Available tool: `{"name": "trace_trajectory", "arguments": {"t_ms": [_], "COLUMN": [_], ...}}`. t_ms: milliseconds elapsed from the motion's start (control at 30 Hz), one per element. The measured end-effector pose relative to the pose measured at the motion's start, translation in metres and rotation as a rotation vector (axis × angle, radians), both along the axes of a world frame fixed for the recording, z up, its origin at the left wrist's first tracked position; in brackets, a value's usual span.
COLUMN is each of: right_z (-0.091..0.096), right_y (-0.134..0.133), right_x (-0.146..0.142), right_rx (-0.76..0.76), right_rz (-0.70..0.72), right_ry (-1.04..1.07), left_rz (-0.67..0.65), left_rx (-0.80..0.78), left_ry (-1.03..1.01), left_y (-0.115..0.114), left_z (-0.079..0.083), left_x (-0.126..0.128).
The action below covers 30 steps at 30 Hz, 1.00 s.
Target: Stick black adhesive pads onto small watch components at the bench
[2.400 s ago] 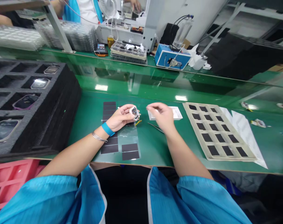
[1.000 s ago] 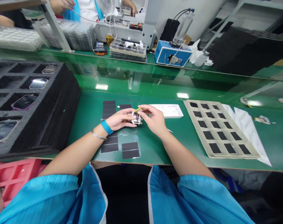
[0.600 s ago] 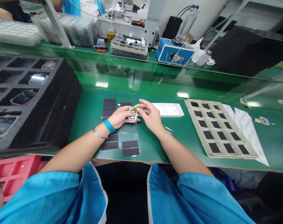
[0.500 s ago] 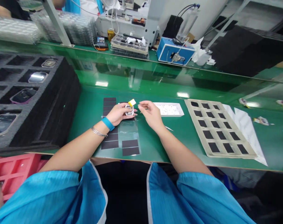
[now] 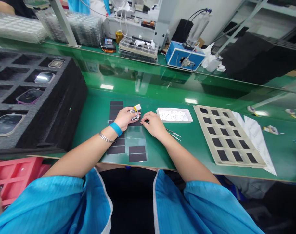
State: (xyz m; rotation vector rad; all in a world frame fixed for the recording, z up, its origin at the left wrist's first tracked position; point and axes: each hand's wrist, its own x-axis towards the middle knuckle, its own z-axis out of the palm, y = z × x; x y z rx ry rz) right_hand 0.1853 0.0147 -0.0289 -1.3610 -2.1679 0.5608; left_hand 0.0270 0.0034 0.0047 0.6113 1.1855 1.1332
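My left hand (image 5: 124,117) is closed around a small open watch case (image 5: 134,115), with a white-and-yellow battery (image 5: 137,107) sticking up from its top edge. Just to the right, my right hand (image 5: 154,124) has thumb and forefinger brought together in a pinch at the edge of a clear sheet with black adhesive pieces (image 5: 137,154). Whatever lies between those fingertips is too small to make out. A second strip of black pieces (image 5: 116,149) runs partly beneath my left wrist. Tweezers (image 5: 174,134) lie beside my right wrist.
Behind my right hand is a white box (image 5: 186,120) of tiny parts. A beige tray (image 5: 214,159) with black squares lies right, over white paper (image 5: 247,125). Black foam trays (image 5: 74,97) holding watch parts are stacked left. A blue device (image 5: 171,53) stands on the back shelf.
My right hand has moved down and slightly left, from beside the watch case to the edge of the black-piece sheet. More of the tweezers shows. My left hand still holds the case.
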Motion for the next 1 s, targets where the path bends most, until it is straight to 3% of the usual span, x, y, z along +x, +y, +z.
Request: {"name": "trace_trajectory", "arguments": {"t_ms": [133, 267, 400, 533, 700, 833, 1000], "right_z": [-0.004, -0.006, 0.007, 0.024, 0.021, 0.018, 0.020], "right_y": [0.003, 0.000, -0.011, -0.019, -0.014, -0.011, -0.010], "right_x": [-0.003, -0.005, 0.001, 0.006, 0.003, 0.004, 0.006], "right_rx": [-0.047, 0.033, 0.151, 0.273, 0.016, -0.144, -0.163], "right_rz": [-0.022, -0.009, 0.157, 0.193, 0.077, 0.038, 0.082], "right_ry": [0.038, -0.014, -0.020, 0.238, 0.580, 0.638, 0.609], "left_rz": [0.015, 0.022, 0.028, 0.031, -0.066, -0.174, -0.235], "left_rx": [-0.002, 0.001, 0.008, 0.005, 0.005, 0.001, -0.012], "left_ry": [0.000, 0.005, 0.005, 0.008, 0.009, -0.011, -0.034], "left_y": [0.000, 0.000, 0.001, 0.001, -0.003, -0.007, -0.008], "left_z": [-0.001, -0.002, -0.004, -0.004, 0.000, 0.002, -0.001], "left_x": [0.001, 0.001, 0.001, 0.002, 0.003, 0.004, 0.004]}}
